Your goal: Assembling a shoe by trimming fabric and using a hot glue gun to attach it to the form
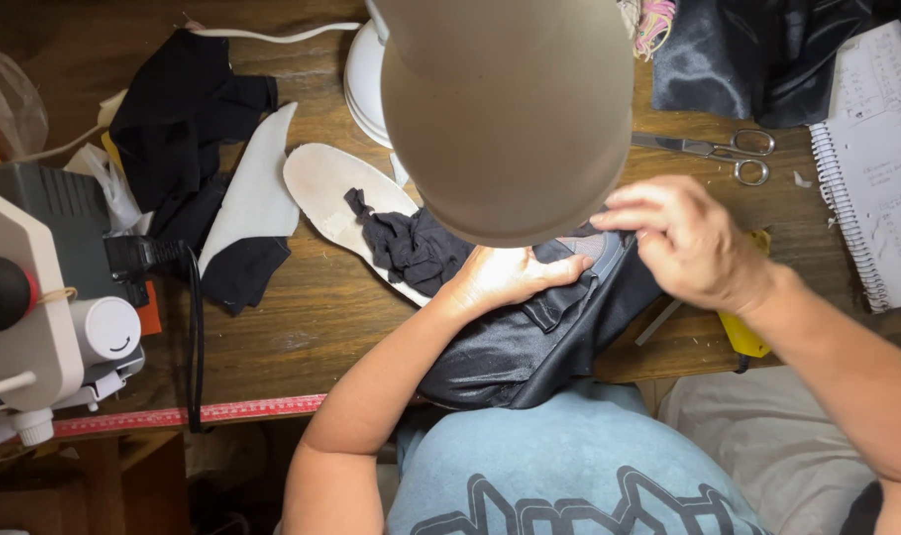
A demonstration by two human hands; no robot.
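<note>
Worn brown wood makes up our worktable (302, 317), with a red measuring tape (188, 414) along its near edge and a grey and white sewing machine (34, 297) at far left. Matte black scraps (188, 119) and a pale, smooth insole (331, 193) lie beyond. Under a cream lamp shade (510, 109), our left hand (510, 277) presses flat, fingers extended, on the glossy black satin fabric (530, 347), which drapes from the table's edge toward our lap, long axis running lower left to upper right. Our right hand (688, 243) pinches its upper edge with curled fingers. Steel scissors (718, 151) and a spiral notebook (876, 168) rest at right.
</note>
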